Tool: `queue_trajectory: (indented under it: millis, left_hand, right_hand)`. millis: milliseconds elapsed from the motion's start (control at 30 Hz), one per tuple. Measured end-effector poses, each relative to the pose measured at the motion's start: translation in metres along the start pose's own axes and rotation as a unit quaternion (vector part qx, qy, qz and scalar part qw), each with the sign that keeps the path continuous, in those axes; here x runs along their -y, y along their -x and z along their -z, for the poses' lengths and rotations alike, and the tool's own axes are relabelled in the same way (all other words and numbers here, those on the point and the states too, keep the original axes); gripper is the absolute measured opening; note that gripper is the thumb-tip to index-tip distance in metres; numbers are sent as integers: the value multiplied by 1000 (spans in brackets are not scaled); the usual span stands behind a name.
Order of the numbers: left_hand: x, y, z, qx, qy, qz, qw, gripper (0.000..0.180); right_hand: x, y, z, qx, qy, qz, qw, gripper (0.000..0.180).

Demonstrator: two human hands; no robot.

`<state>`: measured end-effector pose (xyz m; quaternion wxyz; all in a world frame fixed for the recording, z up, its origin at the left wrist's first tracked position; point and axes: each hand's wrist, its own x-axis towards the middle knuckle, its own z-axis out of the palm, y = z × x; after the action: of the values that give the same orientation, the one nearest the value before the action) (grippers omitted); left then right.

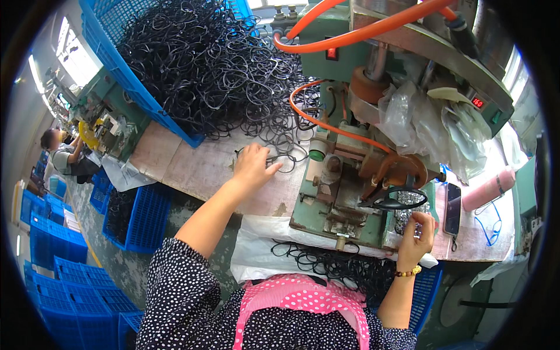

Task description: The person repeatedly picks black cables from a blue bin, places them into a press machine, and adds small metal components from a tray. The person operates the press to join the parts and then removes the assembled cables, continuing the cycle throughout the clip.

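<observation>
A few loose black loops lie under the fingertips of the left hand, which rests palm down on the worn surface with fingers half curled; whether it has pinched one loop free I cannot tell. Just beyond that hand the loops run up into a big tangled heap spilling out of a blue crate. Because the strands are knotted together, pulling one could drag a whole clump off the edge.

The right hand is raised at the front of the green machine, fingers closed around small shiny metal pieces. Just above it a black loop sits on the machine's copper-coloured head. Fingers so near that head risk being nipped, and a loose grip could scatter the metal pieces. An orange hose hangs between the two hands and could snag a loop carried across.
</observation>
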<state>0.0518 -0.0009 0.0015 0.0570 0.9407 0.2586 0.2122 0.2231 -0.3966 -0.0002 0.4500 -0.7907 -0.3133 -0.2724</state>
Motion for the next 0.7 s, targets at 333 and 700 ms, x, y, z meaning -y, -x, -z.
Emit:
queue_trajectory:
  millis: [333,700]
  left_hand:
    - [6,-18,49,-104,443,100,885,12]
    - [-108,34,128,-177,695,54,695,20]
  right_hand:
    - [-3,2,-1,-20,13,-15,1000,17]
    - [67,-20,1,22,-309,-180,934,17]
